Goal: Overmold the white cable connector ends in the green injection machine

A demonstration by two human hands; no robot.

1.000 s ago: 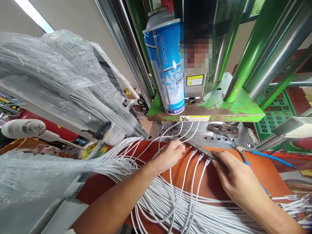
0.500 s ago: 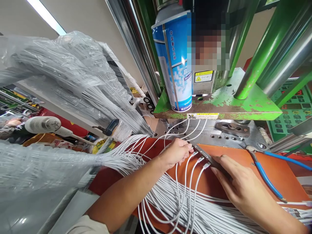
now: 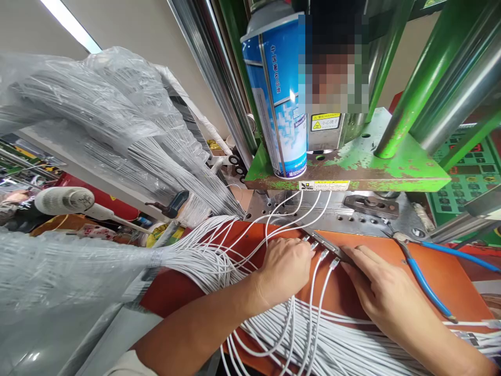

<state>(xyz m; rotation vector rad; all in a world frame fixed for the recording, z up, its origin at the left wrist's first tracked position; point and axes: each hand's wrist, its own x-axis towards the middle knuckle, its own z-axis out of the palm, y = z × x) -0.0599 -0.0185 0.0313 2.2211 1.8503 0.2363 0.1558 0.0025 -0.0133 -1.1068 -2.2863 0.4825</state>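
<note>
My right hand [image 3: 378, 284] grips the near end of a narrow dark metal bar [image 3: 323, 241], thumb and fingers closed on it. Clear-tipped plugs [image 3: 334, 263] of several white cables sit along the bar's left edge. Beside that row my left hand [image 3: 287, 269] is closed, its fingers curled round white cables just below the plugs at the far end. Its fingertips are partly hidden. Two more cables [image 3: 313, 292] hang down in loops between my hands. Under both forearms a thick bundle of white cables [image 3: 285, 334] spreads over the orange-brown board [image 3: 410, 308].
Blue-handled pliers [image 3: 426, 290] lie to the right. Behind the bar is a green press [image 3: 407, 175], carrying a blue spray can [image 3: 279, 104]; cables run under its plate onto a metal bed [image 3: 332, 216]. Plastic-wrapped cable bundles [image 3: 97, 115] and a white fan [image 3: 64, 200] are at left.
My left hand has moved down and nearer, from pinching at the bar's far plugs to curling round the cables below them. My right hand still holds the bar, which has barely shifted.
</note>
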